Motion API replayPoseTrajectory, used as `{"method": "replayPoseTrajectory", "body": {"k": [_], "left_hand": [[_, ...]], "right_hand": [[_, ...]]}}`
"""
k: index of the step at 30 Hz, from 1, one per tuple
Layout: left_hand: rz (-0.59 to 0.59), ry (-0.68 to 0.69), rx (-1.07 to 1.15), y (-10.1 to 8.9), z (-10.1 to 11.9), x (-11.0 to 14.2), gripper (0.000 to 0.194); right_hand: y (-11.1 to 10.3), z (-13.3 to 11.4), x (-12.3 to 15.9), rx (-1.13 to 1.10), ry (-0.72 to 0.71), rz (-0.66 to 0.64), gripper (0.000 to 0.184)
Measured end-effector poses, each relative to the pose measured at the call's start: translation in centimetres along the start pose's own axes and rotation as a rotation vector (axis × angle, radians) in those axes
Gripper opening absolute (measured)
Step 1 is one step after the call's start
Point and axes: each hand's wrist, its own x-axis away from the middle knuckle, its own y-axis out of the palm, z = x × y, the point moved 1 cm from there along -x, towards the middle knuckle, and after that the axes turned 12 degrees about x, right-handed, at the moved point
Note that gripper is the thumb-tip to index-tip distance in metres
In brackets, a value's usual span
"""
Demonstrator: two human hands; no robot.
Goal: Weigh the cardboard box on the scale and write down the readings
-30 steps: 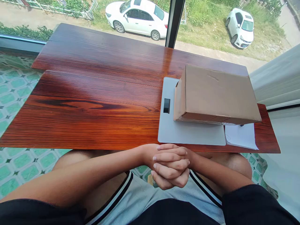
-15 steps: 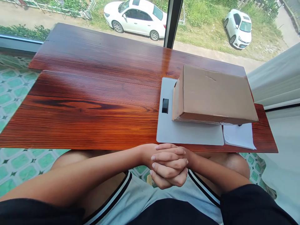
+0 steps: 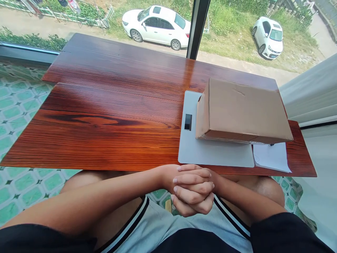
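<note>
My left hand point(image 3: 172, 177) and my right hand point(image 3: 212, 178) are clasped, their fingers interlaced, in front of the table's near edge and over my lap. Both are closed, and no object shows in them. Just beyond them lies a flat pale-grey scale point(image 3: 221, 154) with a small dark display point(image 3: 187, 122) on its left side. A closed brown cardboard box point(image 3: 244, 109) sits on the scale, its right part reaching past the plate. White paper sheets point(image 3: 271, 158) lie to the right of the scale, partly hidden by the box.
The reddish-brown wooden table point(image 3: 110, 140) stretches to the left. Behind it is a window with a dark upright frame point(image 3: 197, 31); two white cars point(image 3: 158, 26) stand outside. A pale curtain point(image 3: 316, 102) hangs at the right. Green and white tiles point(image 3: 23, 112) cover the floor.
The whole view has shifted slightly, so everything appears a little lower and further right. My hands stay clasped, and the box and scale keep their places on the table.
</note>
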Motion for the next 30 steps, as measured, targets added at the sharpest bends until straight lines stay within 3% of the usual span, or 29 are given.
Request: {"method": "replayPoseTrajectory", "body": {"k": [4,7,11,15,18,21,27,30], "left_hand": [[0.061,-0.108,0.007,0.6,1.8,0.8,0.022],[0.254,-0.238,-0.006,1.3,4.1,2.0,0.025],[0.291,-0.288,-0.057,2.0,5.8,2.9,0.029],[0.251,-0.284,-0.092,1.1,3.7,2.0,0.032],[0.065,-0.128,-0.027,0.2,1.2,0.8,0.029],[0.033,-0.022,-0.027,-0.4,-0.4,0.3,0.025],[0.044,-0.036,0.036,-0.3,0.0,0.3,0.022],[0.013,0.028,-0.003,-0.3,0.1,0.0,0.019]], "right_hand": [[0.2,0.1,0.3,-0.003,0.024,0.003,0.018],[0.3,0.2,0.4,-0.015,0.031,-0.004,0.015],[0.1,0.1,0.2,-0.019,0.033,-0.036,0.011],[-0.2,0.1,0.2,-0.011,0.051,-0.047,0.01],[0.1,0.4,0.5,-0.017,0.037,-0.018,0.011],[0.6,0.7,0.9,-0.052,0.062,0.016,0.015],[0.8,1.2,1.2,-0.07,-0.01,-0.04,0.029],[0.7,1.1,1.2,-0.095,0.04,-0.025,0.026]]}}
